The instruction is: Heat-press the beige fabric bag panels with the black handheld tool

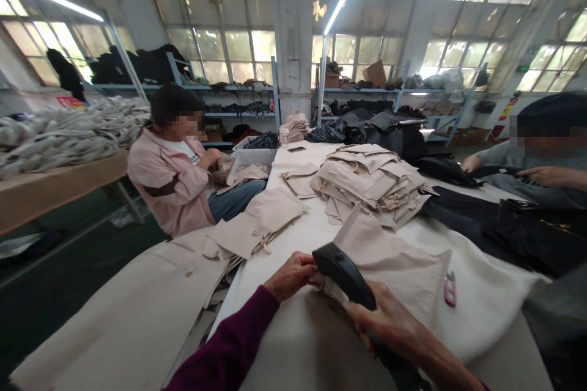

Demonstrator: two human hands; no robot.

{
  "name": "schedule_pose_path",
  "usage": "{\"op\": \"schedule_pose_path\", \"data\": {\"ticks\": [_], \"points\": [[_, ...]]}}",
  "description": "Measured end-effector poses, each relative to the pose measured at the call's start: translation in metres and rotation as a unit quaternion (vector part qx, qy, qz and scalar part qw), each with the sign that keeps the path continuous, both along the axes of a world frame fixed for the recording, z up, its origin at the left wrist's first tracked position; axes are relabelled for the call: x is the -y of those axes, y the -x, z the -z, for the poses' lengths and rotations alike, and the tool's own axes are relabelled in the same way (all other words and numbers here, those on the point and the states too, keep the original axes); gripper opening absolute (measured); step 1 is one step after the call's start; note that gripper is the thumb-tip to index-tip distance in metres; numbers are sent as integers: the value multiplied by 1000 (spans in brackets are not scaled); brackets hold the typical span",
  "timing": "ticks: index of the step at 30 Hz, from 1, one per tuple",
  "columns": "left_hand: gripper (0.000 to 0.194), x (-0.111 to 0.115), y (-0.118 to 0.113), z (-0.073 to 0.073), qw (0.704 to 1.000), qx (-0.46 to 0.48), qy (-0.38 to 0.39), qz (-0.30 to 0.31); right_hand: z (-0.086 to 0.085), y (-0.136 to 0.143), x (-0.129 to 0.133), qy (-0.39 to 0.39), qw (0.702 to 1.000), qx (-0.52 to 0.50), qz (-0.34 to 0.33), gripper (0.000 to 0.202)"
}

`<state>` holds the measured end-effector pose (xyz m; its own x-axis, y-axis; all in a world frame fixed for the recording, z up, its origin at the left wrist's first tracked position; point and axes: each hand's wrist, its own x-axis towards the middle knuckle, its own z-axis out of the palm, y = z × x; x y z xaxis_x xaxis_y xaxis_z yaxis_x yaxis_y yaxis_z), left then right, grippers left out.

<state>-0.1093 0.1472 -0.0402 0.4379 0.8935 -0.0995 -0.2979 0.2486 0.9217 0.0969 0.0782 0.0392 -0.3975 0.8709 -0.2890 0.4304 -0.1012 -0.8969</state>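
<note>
My right hand [389, 317] is wrapped round a curved black tool [346, 275], whose wide end tilts up to the left over the table. Close to that end, my left hand [293, 276] pinches the edge of a beige fabric piece [394, 256]; its fingertips are partly hidden behind the tool. The beige piece lies spread on the white-covered table, with one corner standing up. Small pink snips [450, 289] rest to the right of it.
A pile of beige pieces with metal clasps [371, 180] is beyond my hands. More beige pieces [257, 223] lie left. Black material [495, 226] lies right. A person in pink [172, 174] sits left beside bins; another person [545, 165] works at right.
</note>
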Motion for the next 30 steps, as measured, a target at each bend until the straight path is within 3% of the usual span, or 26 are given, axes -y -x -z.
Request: {"op": "schedule_pose_path", "data": {"ticks": [5, 10, 14, 17, 20, 24, 27, 30], "points": [[25, -1, 1, 0, 999, 7, 8, -40, 3, -6, 2, 20, 1000, -8, -8, 10], [21, 0, -2, 4, 999, -3, 12, -31, 11, -11, 10, 26, 1000, -18, 1, 11], [24, 3, -7, 4, 999, -40, 3, -22, -2, -15, 0, 4, 998, -39, 42, 12], [26, 7, -15, -4, 989, -131, -51, -38, -17, -39, 6, -1, 996, -44, 77, 17], [24, 16, -31, -11, 947, -263, -167, -78, -32, -78, 27, -24, 993, -14, 118, 26], [23, 31, -58, -4, 832, -420, -331, -150, -47, -130, 66, -23, 983, 55, 174, 33], [24, 44, -73, 11, 774, -466, -381, -198, -50, -155, 100, -6, 978, 106, 182, 35], [32, 64, -81, 21, 752, -467, -365, -289, -41, -166, 135, 33, 970, 162, 179, 37]]}}
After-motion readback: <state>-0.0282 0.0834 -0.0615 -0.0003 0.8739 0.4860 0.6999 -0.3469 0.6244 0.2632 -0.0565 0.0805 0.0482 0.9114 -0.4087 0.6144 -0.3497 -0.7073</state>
